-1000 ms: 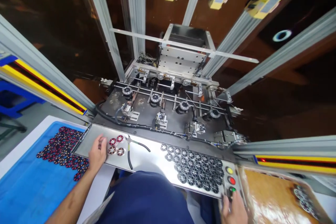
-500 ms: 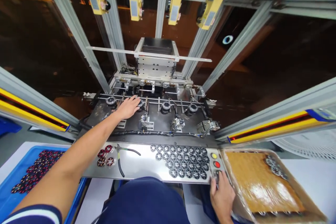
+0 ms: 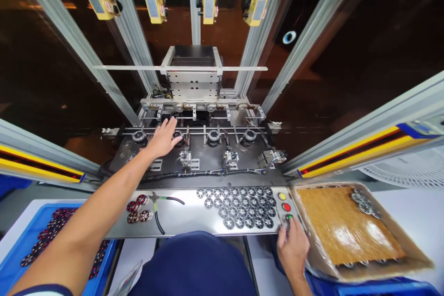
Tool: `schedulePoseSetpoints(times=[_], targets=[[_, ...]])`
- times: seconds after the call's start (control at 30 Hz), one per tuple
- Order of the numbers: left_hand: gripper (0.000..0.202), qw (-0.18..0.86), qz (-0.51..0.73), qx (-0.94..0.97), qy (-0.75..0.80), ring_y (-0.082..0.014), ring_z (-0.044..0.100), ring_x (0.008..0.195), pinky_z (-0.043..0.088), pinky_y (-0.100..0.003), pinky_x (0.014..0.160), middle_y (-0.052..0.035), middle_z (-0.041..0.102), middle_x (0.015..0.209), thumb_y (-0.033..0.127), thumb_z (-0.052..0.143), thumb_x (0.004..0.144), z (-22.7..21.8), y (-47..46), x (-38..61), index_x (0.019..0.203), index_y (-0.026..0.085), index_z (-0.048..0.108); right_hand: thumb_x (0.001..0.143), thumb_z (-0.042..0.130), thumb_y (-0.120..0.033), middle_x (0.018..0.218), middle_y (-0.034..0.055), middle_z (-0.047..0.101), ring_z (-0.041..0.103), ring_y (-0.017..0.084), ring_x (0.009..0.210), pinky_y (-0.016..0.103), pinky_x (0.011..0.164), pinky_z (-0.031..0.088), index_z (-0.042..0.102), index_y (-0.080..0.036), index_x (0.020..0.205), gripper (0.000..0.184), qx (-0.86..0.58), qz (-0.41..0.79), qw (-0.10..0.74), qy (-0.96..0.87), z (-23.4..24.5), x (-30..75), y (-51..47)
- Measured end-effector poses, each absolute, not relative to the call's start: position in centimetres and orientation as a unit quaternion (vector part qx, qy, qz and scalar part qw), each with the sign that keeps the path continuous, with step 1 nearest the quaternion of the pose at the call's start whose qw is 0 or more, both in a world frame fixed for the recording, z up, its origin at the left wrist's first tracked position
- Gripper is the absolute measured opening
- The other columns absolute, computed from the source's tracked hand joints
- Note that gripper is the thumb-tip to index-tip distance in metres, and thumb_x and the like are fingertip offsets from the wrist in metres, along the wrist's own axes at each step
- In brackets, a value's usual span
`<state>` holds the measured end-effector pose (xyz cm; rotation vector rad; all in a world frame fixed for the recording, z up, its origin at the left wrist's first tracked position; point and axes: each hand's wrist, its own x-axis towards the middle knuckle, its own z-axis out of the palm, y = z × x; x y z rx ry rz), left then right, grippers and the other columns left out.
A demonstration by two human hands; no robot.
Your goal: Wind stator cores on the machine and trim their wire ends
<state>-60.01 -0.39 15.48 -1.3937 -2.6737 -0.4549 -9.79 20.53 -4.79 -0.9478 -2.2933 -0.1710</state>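
Note:
My left hand (image 3: 164, 138) reaches into the machine with its fingers spread and nothing in it. It hovers beside and partly over the second round fixture (image 3: 178, 138) from the left; whether it touches it I cannot tell. Similar fixtures, each bearing a round black part, stand to either side: one at the far left (image 3: 139, 136), one right of centre (image 3: 214, 136) and one at the right (image 3: 249, 136). My right hand (image 3: 294, 244) is at the panel's right end, holding nothing, fingers bent and thumb apart. Its fingertips are at the green button (image 3: 289, 217), partly covering it.
Rows of black-and-silver discs (image 3: 244, 208) lie on the metal ledge (image 3: 189, 222), with pliers (image 3: 157, 208) and several red-toned discs (image 3: 138, 208) at left. A blue tray (image 3: 21, 240) stands left, a cardboard-lined box (image 3: 347, 226) right. Yellow units (image 3: 208, 0) hang above.
My left hand has lifted off the second fixture a little, its thumb now spread. My right hand's fingers have shifted slightly, uncovering part of the green button. The camera view has turned slightly.

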Motion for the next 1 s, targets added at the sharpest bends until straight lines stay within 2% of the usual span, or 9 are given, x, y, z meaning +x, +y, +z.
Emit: schedulePoseSetpoints(times=[0.1,0.13,0.23,0.3,0.37,0.47,0.63,0.8,1.0], targets=[[0.073,0.121,-0.216,-0.420,-0.873,-0.0289,0.015,0.151,0.020,-0.048,0.121,-0.0184,0.020,0.162,0.044,0.040,0.097,17.5,-3.8,-56.7,0.154,0.009,0.011,0.096,0.044,-0.032,0.117,0.0266,0.062,0.060,0.036,0.107,0.049,0.085,0.049,0.053,-0.003,0.128,0.044,-0.350,-0.071,0.314,-0.879,-4.5,-9.7,20.7],[0.070,0.149,-0.244,-0.399,-0.871,-0.0278,0.019,0.150,0.020,-0.047,0.122,-0.0180,0.023,0.161,0.041,0.039,0.098,17.5,-5.6,-55.2,0.154,0.009,0.012,0.096,0.044,-0.032,0.116,0.0266,0.062,0.059,0.037,0.108,0.049,0.085,0.049,0.053,-0.003,0.128,0.044,-0.348,-0.072,0.310,-0.882,-4.4,-9.6,20.7],[0.063,0.221,-0.368,-0.265,-0.863,-0.0268,0.040,0.141,0.029,-0.043,0.119,-0.0115,0.043,0.152,0.037,0.050,0.091,14.5,-11.9,-50.8,0.148,0.016,0.035,0.095,0.047,-0.030,0.115,0.0252,0.063,0.055,0.038,0.117,0.049,0.090,0.048,0.053,-0.003,0.127,0.042,-0.354,-0.068,0.296,-0.885,-4.3,-9.6,20.7],[0.070,0.206,-0.404,-0.137,-0.881,-0.0276,0.046,0.136,0.036,-0.044,0.115,-0.0117,0.047,0.150,0.038,0.053,0.086,10.6,-16.2,-48.6,0.149,0.016,0.032,0.094,0.049,-0.029,0.115,0.0234,0.063,0.051,0.038,0.124,0.050,0.094,0.047,0.052,-0.005,0.127,0.041,-0.365,-0.062,0.288,-0.883,-4.3,-9.5,20.6],[0.074,0.172,-0.406,-0.088,-0.893,-0.0370,0.054,0.127,0.042,-0.057,0.107,-0.0215,0.052,0.143,0.038,0.053,0.083,6.6,-19.6,-47.0,0.147,0.007,0.033,0.094,0.049,-0.027,0.115,0.0216,0.064,0.050,0.036,0.127,0.049,0.096,0.047,0.052,-0.007,0.127,0.039,-0.374,-0.054,0.282,-0.882,-4.4,-9.4,20.5],[0.076,0.116,-0.404,-0.043,-0.906,-0.0452,0.057,0.121,0.041,-0.069,0.100,-0.0263,0.056,0.136,0.038,0.056,0.079,2.2,-22.5,-45.2,0.145,0.006,0.037,0.093,0.047,-0.025,0.117,0.0214,0.063,0.049,0.035,0.129,0.049,0.098,0.047,0.051,-0.008,0.128,0.039,-0.383,-0.046,0.279,-0.879,-4.4,-9.3,20.6],[0.079,0.067,-0.421,-0.004,-0.905,-0.0397,0.063,0.111,0.051,-0.062,0.092,-0.0250,0.056,0.134,0.040,0.057,0.079,-0.5,-22.9,-44.8,0.147,0.009,0.031,0.091,0.050,-0.026,0.125,0.0217,0.060,0.052,0.034,0.124,0.051,0.096,0.049,0.048,-0.010,0.133,0.046,-0.374,-0.037,0.277,-0.885,-3.9,-9.5,21.2],[0.081,0.073,-0.418,-0.013,-0.905,-0.0358,0.062,0.112,0.047,-0.057,0.098,-0.0231,0.058,0.132,0.040,0.057,0.078,-1.7,-21.6,-45.6,0.148,0.007,0.030,0.091,0.048,-0.024,0.132,0.0203,0.057,0.052,0.033,0.125,0.053,0.101,0.048,0.039,-0.012,0.143,0.054,-0.362,-0.021,0.287,-0.887,-4.0,-10.4,21.8],[0.070,0.074,-0.387,-0.023,-0.919,-0.0378,0.058,0.119,0.039,-0.059,0.106,-0.0204,0.063,0.125,0.042,0.055,0.083,-1.7,-20.9,-45.4,0.143,0.008,0.041,0.093,0.040,-0.019,0.134,0.0177,0.056,0.051,0.031,0.126,0.053,0.101,0.048,0.038,-0.015,0.143,0.051,-0.354,-0.009,0.288,-0.890,-4.3,-11.3,21.4]])
